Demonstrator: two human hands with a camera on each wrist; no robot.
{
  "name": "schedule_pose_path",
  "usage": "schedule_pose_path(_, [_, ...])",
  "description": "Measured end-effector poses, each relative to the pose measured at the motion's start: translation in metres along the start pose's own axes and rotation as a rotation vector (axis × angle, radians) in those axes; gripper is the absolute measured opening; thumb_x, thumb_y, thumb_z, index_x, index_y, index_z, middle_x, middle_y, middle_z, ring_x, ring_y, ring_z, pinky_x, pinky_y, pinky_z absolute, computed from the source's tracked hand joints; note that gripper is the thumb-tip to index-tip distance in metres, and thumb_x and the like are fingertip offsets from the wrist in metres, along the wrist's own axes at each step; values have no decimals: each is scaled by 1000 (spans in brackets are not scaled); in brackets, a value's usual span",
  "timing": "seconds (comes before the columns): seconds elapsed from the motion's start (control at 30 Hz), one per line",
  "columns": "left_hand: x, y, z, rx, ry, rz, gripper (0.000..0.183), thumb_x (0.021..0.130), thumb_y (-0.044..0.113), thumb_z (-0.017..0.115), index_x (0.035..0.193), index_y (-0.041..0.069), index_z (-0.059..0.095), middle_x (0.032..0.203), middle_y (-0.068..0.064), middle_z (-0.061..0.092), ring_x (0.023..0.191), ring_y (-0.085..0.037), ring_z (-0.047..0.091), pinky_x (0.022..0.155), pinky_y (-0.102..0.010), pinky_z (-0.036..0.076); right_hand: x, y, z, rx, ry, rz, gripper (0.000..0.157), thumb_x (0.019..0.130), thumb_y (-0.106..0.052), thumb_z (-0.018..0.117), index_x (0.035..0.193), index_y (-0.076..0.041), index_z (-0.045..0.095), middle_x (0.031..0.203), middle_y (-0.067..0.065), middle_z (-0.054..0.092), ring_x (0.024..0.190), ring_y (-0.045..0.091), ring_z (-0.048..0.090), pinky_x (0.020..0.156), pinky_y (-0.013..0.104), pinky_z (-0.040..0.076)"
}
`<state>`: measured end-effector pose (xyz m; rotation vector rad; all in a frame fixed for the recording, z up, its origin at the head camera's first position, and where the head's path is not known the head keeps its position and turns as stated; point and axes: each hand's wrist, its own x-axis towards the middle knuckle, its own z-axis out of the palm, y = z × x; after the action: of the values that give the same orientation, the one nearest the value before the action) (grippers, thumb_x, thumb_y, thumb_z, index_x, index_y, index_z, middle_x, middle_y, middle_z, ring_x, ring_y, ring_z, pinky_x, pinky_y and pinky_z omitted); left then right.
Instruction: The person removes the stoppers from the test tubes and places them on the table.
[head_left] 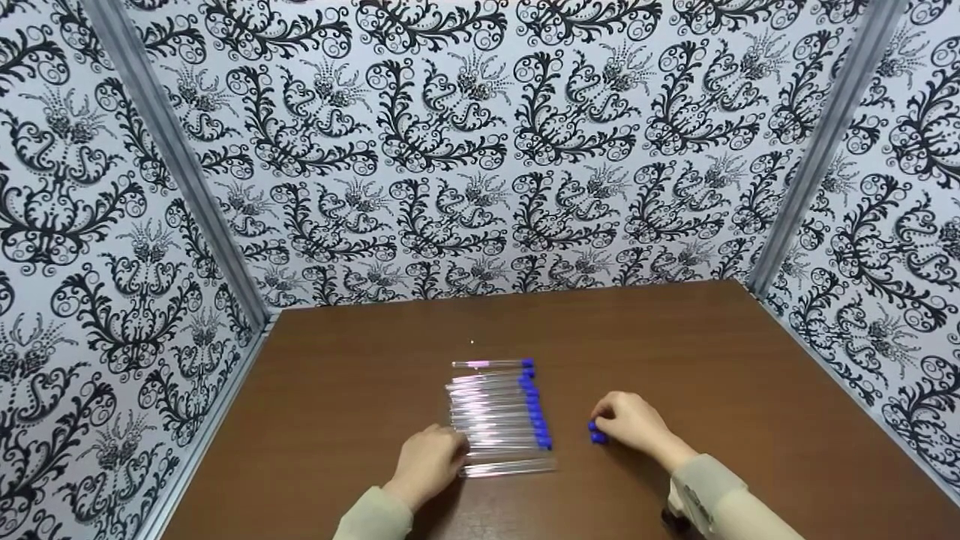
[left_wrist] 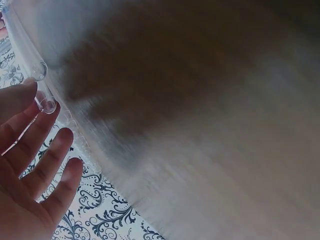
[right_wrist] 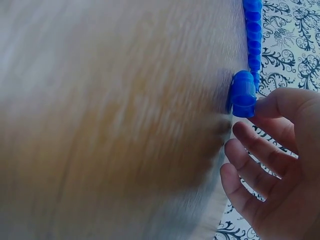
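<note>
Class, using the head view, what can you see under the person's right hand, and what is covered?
Blue caps peek out from under the right hand, with brown tabletop around them. In that view, the hand covers whatever lies directly beneath it.

Both hands (left_wrist: 31,187) (right_wrist: 287,192) partly out of wrist-cam pics, w/ tabletop (right_wrist: 125,100) blurry.

We see a brown worktop (head_left: 360,360) enclosed by white walls (head_left: 480,150) with black floral scrolls, grey posts (head_left: 175,150) at the corners.
</note>
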<state>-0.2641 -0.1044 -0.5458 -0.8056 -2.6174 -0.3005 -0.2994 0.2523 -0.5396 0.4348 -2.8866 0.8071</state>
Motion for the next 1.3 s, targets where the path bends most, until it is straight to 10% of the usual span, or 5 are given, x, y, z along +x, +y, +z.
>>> schedule_pose_path(0.57, [0, -1, 0, -35, -56, -48, 11, 75, 20, 79, 75, 21, 68, 74, 10, 63, 69, -15, 59, 61, -35, 50, 0, -11, 2, 7, 73, 25, 9, 83, -14, 70, 90, -17, 74, 89, -8, 67, 81, 14, 64, 72, 40, 52])
schedule_pose_path(0.93, [-4, -8, -4, -33, -27, -138, 4, 78, 17, 74, 80, 16, 70, 81, 5, 67, 76, -19, 63, 63, -38, 52, -4, -44, 13, -59, 77, -172, 10, 79, -14, 75, 89, -14, 75, 80, -9, 68, 67, 7, 60, 58, 27, 48])
schedule_pose_path(1.3, [-7, -8, -3, -38, -29, -262, 17, 77, 18, 76, 83, 13, 61, 71, -1, 63, 67, -27, 63, 52, -43, 49, -9, -59, 37, -71, 30, -184, 9, 79, -14, 73, 88, -15, 76, 83, -8, 71, 77, 12, 66, 65, 36, 53])
